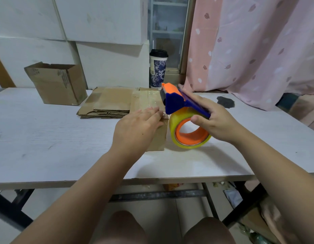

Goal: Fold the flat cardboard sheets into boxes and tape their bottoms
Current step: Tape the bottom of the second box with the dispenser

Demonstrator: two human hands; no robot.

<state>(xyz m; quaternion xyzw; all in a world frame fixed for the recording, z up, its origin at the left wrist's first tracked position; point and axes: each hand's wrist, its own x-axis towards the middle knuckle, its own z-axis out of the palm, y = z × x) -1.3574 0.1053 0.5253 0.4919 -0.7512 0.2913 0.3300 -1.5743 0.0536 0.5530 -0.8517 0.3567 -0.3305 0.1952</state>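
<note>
Pressing flat with straight fingers, the left hand [138, 125] lay on the taped box [158, 138] at the centre of the frame. The right hand [216, 124] gripped the blue-and-orange tape dispenser [177, 101] at that box's right edge. Flat cardboard sheets [108, 103] lay just behind, with an open box [59, 83] at upper left. The bench [47, 138] offered its widest room at left, down to its front edge. The cup [158, 71] read "CHA".
</note>
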